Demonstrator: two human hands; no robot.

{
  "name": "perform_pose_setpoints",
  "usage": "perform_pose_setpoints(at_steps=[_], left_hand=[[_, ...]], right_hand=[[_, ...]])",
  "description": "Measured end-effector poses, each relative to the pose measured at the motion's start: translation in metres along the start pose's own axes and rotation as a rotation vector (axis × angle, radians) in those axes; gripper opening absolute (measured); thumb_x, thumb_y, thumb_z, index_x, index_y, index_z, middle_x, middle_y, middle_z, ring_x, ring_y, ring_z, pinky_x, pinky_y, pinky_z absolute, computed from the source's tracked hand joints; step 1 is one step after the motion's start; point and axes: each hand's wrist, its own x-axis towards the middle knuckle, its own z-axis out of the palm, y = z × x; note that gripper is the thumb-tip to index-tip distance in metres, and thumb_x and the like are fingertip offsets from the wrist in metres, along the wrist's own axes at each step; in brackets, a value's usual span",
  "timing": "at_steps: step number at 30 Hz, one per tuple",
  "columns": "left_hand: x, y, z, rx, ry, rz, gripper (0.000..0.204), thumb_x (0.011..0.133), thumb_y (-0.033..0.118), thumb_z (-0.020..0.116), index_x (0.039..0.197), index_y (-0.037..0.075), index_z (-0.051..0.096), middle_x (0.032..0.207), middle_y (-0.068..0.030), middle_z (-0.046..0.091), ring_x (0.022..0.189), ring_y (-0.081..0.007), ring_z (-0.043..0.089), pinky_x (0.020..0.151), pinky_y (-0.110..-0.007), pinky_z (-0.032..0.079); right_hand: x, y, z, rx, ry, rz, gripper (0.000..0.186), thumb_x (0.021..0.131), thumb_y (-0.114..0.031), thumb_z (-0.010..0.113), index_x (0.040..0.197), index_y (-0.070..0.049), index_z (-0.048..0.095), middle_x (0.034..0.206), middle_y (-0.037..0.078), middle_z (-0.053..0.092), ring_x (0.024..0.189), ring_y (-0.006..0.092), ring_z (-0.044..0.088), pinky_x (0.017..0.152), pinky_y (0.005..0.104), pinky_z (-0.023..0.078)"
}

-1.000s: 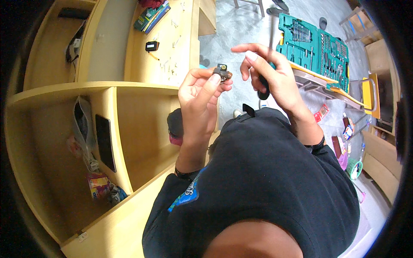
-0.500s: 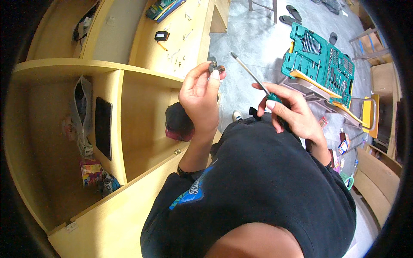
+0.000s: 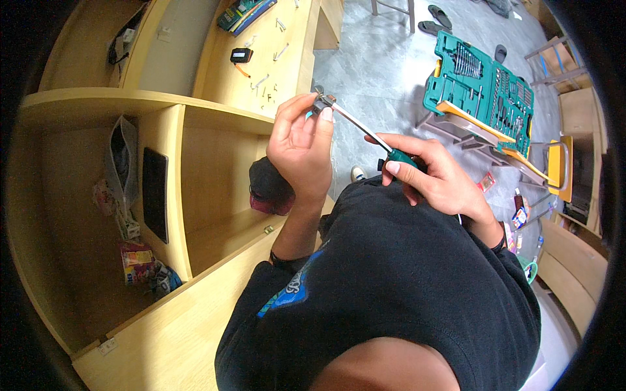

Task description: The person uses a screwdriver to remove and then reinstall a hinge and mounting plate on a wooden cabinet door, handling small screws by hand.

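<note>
My left hand (image 3: 302, 148), raised in front of the shelving, pinches a small dark, blocky part (image 3: 321, 104) between thumb and fingertips; its exact kind is too small to make out. In my right hand (image 3: 438, 174) is a screwdriver (image 3: 357, 124) with a green handle and a long silver shaft. The fingers wrap around the handle, with the thumb along its side. The shaft slants up and left, and its tip meets the dark part at my left fingertips. Whether the tip sits in a screw is hidden.
Left stands a pale wooden cabinet (image 3: 117, 98) with a dark cap (image 3: 269, 182) inside. A desk top (image 3: 287, 49) holds a tape measure (image 3: 240, 56) and several screws. At right, an open green tool case (image 3: 456, 81) rests on a chair. Slippers (image 3: 435, 25) lie on the floor.
My right hand has moved slightly left and lowered the screwdriver's angle, bringing its tip from free air to the dark part. My left hand keeps its pinch and has barely moved.
</note>
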Motion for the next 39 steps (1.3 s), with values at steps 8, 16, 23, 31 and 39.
perform_pose_setpoints(at_steps=[8,16,23,31,39], left_hand=[[-0.001,-0.002,0.004,0.027,0.000,0.058,0.027,0.077,-0.018,0.055,0.103,-0.012,0.054,0.111,-0.0154,0.051,0.100,-0.0227,0.057,0.088,-0.032,0.049],[-0.009,-0.031,-0.013,0.110,0.009,-0.094,0.025,0.080,-0.013,0.057,0.105,-0.012,0.055,0.110,-0.0163,0.055,0.100,-0.0201,0.058,0.088,-0.029,0.049],[-0.042,-0.088,-0.052,-0.079,0.173,-0.310,0.023,0.085,-0.006,0.055,0.108,-0.006,0.054,0.101,-0.0139,0.062,0.093,-0.0194,0.062,0.085,-0.030,0.050],[-0.084,-0.124,-0.095,-0.065,0.457,-0.416,0.018,0.085,0.002,0.059,0.103,0.000,0.056,0.095,-0.0083,0.064,0.086,-0.0125,0.060,0.077,-0.026,0.049],[-0.120,-0.175,-0.158,-0.270,0.707,-0.544,0.011,0.086,0.009,0.061,0.096,0.004,0.058,0.092,-0.0083,0.066,0.079,-0.0149,0.063,0.069,-0.026,0.048]], right_hand=[[-0.003,0.001,-0.002,0.058,-0.007,0.018,0.038,0.092,-0.010,0.051,0.130,-0.005,0.047,0.075,0.004,0.058,0.048,0.0058,0.047,0.044,0.0191,0.039],[0.014,0.028,-0.009,0.142,-0.070,0.108,0.033,0.094,-0.011,0.047,0.125,-0.001,0.046,0.078,0.003,0.057,0.051,0.0059,0.047,0.046,0.0197,0.039],[0.052,0.082,0.003,0.255,-0.215,0.259,0.022,0.097,-0.015,0.042,0.112,0.000,0.048,0.083,0.006,0.060,0.054,0.0078,0.050,0.047,0.0202,0.042],[0.090,0.134,0.053,0.285,-0.364,0.433,0.022,0.097,-0.015,0.042,0.112,0.001,0.046,0.083,0.009,0.060,0.056,0.0123,0.056,0.051,0.0245,0.048],[0.115,0.180,0.127,0.196,-0.275,0.560,0.025,0.097,-0.015,0.043,0.116,0.001,0.046,0.080,0.010,0.059,0.060,0.0172,0.060,0.057,0.0272,0.050]])
